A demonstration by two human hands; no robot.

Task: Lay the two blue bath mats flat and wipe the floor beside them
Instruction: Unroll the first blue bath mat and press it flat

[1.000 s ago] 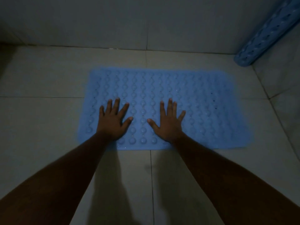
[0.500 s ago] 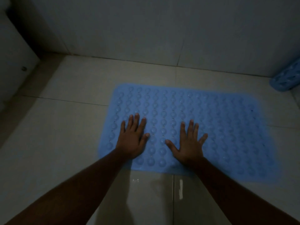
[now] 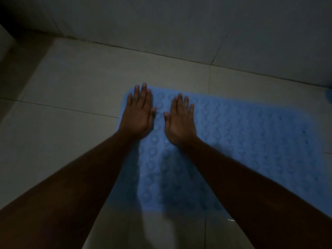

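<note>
Pressing down side by side, the left hand (image 3: 137, 115) and right hand (image 3: 180, 123) lie palm-flat with straight fingers held close together on the far left part of the blue bath mat (image 3: 251, 141). That mat is spread flat on the pale tiled floor (image 3: 71, 87), near the wall (image 3: 161, 24). A blue sliver (image 3: 329, 97) shows at the right edge; what it is cannot be told.

The left forearm (image 3: 75, 186) and right forearm (image 3: 251, 180) reach forward. The left hand (image 3: 138, 115) and right hand (image 3: 180, 123) lie palm down, just beside each other, fingers straight and close together, thumbs slightly apart.
</note>
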